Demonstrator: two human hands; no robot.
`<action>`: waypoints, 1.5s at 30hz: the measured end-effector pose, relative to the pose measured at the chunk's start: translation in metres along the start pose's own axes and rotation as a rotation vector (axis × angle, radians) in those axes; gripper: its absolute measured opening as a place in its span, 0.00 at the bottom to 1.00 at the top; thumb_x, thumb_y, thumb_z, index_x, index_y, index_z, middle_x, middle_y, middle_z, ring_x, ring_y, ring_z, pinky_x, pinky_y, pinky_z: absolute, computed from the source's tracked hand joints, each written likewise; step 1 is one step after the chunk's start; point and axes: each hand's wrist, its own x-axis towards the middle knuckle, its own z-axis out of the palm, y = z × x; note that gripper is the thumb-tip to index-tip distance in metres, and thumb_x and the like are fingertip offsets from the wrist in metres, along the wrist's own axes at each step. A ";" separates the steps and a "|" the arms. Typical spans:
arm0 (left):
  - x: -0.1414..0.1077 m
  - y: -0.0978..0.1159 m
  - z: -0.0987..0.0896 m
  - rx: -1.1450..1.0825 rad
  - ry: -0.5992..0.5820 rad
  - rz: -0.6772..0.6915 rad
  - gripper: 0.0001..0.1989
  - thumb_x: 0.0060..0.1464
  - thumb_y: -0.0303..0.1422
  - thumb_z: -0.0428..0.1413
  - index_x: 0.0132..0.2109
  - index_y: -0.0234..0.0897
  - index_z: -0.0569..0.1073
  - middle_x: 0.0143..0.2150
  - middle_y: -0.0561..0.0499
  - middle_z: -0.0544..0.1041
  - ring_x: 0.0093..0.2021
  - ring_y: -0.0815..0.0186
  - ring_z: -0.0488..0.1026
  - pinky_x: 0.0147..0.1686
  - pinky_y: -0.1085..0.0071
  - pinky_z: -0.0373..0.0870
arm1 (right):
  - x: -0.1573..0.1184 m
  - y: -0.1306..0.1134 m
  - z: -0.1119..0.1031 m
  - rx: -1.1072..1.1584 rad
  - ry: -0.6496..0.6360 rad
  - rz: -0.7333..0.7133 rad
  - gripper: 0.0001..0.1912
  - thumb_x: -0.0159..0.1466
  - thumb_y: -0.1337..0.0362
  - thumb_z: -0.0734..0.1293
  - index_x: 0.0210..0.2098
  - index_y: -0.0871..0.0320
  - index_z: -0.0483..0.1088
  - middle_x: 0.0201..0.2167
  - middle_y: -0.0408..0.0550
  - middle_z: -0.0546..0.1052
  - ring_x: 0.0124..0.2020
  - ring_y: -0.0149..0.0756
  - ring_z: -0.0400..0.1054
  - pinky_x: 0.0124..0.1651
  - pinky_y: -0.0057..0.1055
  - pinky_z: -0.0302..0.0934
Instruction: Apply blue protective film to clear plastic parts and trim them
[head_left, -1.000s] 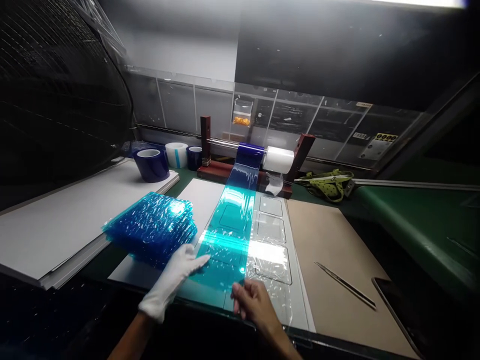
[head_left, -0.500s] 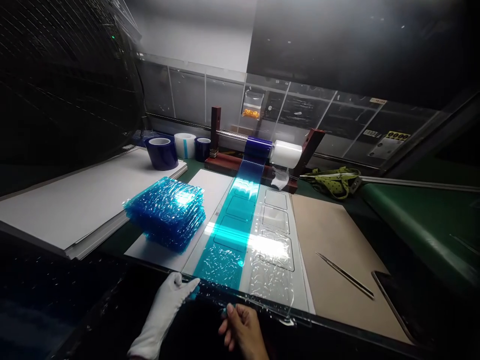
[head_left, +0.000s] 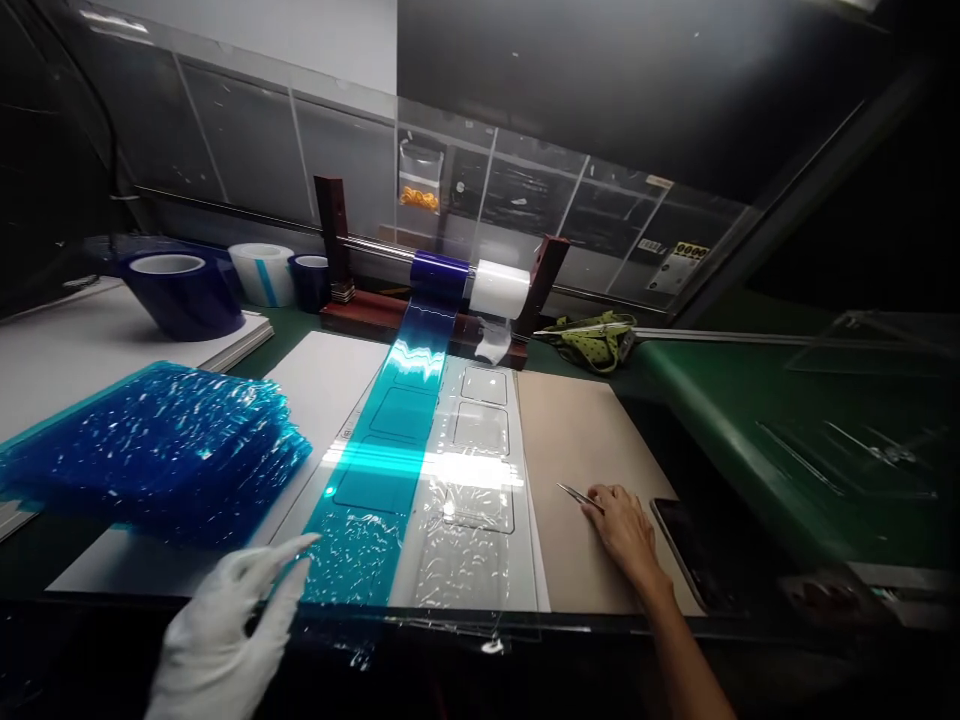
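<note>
Right hand [head_left: 622,525]: bare, to the right of the blue film strip [head_left: 411,405], pinching a thin metal tool [head_left: 574,493] whose pointed end juts out toward the strip.
Left hand [head_left: 225,625]: white-gloved, at the strip's near left corner; thumb and forefinger are close together beside its edge, and I cannot tell whether they pinch it.
Strip's run: from the dark blue roll [head_left: 441,273] at its far end to the near edge of the bench [head_left: 289,341], over white sheets [head_left: 326,370]; glare crosses it.
Clear film [head_left: 466,560]: just right of the strip, lying over printed outlines.
White roll [head_left: 501,288]: beside the dark blue roll, at the strip's far end, on the same dark red stand [head_left: 330,225].
Blue sheet stack [head_left: 161,455]: left of the strip, its edges uneven.
Tape rolls [head_left: 184,300]: beyond that stack, left of the strip.
Brown board [head_left: 566,430]: right of the strip, under the right hand.
Phone [head_left: 684,550]: farther right of the strip, beside that hand.
Green pouch [head_left: 589,342]: beyond the board, right of the strip's far end.
</note>
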 end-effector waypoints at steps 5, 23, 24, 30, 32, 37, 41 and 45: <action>0.020 0.060 0.042 0.278 -0.123 0.325 0.17 0.58 0.31 0.48 0.46 0.56 0.77 0.31 0.52 0.70 0.29 0.67 0.66 0.30 0.70 0.62 | -0.002 -0.003 0.004 0.059 -0.099 -0.121 0.12 0.67 0.58 0.57 0.36 0.54 0.69 0.29 0.47 0.77 0.31 0.39 0.72 0.33 0.30 0.61; 0.019 0.055 0.082 0.562 -0.300 0.457 0.25 0.52 0.23 0.51 0.54 0.55 0.68 0.36 0.52 0.67 0.34 0.67 0.64 0.32 0.71 0.58 | 0.000 -0.172 0.047 -0.130 -0.288 -0.735 0.10 0.67 0.70 0.61 0.32 0.55 0.72 0.32 0.41 0.74 0.30 0.29 0.64 0.26 0.29 0.40; 0.018 0.057 0.079 0.553 -0.307 0.459 0.26 0.52 0.23 0.51 0.55 0.55 0.68 0.36 0.52 0.68 0.34 0.67 0.64 0.33 0.70 0.58 | 0.000 -0.170 0.046 -0.140 -0.290 -0.734 0.10 0.67 0.70 0.61 0.31 0.55 0.71 0.31 0.41 0.75 0.30 0.29 0.65 0.26 0.29 0.40; -0.006 0.062 0.055 0.447 -0.340 0.482 0.34 0.44 0.52 0.60 0.58 0.50 0.66 0.47 0.44 0.68 0.47 0.52 0.66 0.45 0.58 0.60 | -0.004 -0.130 0.027 -0.201 -0.287 -0.680 0.11 0.67 0.72 0.61 0.31 0.55 0.72 0.31 0.41 0.75 0.30 0.28 0.67 0.26 0.30 0.41; -0.019 0.059 0.055 0.374 -0.313 0.492 0.45 0.31 0.62 0.60 0.57 0.50 0.68 0.47 0.44 0.69 0.47 0.51 0.66 0.48 0.56 0.57 | -0.006 -0.113 0.017 -0.224 -0.281 -0.647 0.11 0.66 0.73 0.61 0.30 0.55 0.72 0.30 0.41 0.75 0.30 0.29 0.68 0.26 0.29 0.42; -0.035 0.051 0.068 0.264 -0.154 0.609 0.32 0.36 0.56 0.63 0.51 0.56 0.72 0.42 0.53 0.73 0.44 0.63 0.68 0.52 0.65 0.51 | -0.015 -0.070 -0.006 -0.283 -0.268 -0.571 0.13 0.66 0.73 0.61 0.31 0.54 0.73 0.29 0.41 0.75 0.29 0.32 0.70 0.25 0.28 0.42; -0.030 0.054 0.066 0.268 -0.078 0.680 0.22 0.46 0.50 0.61 0.50 0.57 0.73 0.43 0.53 0.73 0.44 0.66 0.67 0.52 0.68 0.52 | -0.030 -0.036 -0.021 -0.284 -0.209 -0.475 0.14 0.68 0.67 0.58 0.33 0.51 0.73 0.30 0.42 0.76 0.25 0.33 0.71 0.23 0.28 0.44; -0.021 0.066 0.055 0.307 -0.039 0.771 0.23 0.49 0.50 0.59 0.53 0.59 0.71 0.45 0.53 0.71 0.42 0.66 0.65 0.51 0.69 0.53 | -0.048 -0.015 -0.029 -0.121 -0.162 -0.358 0.13 0.69 0.59 0.57 0.38 0.48 0.73 0.34 0.41 0.77 0.28 0.33 0.73 0.25 0.27 0.54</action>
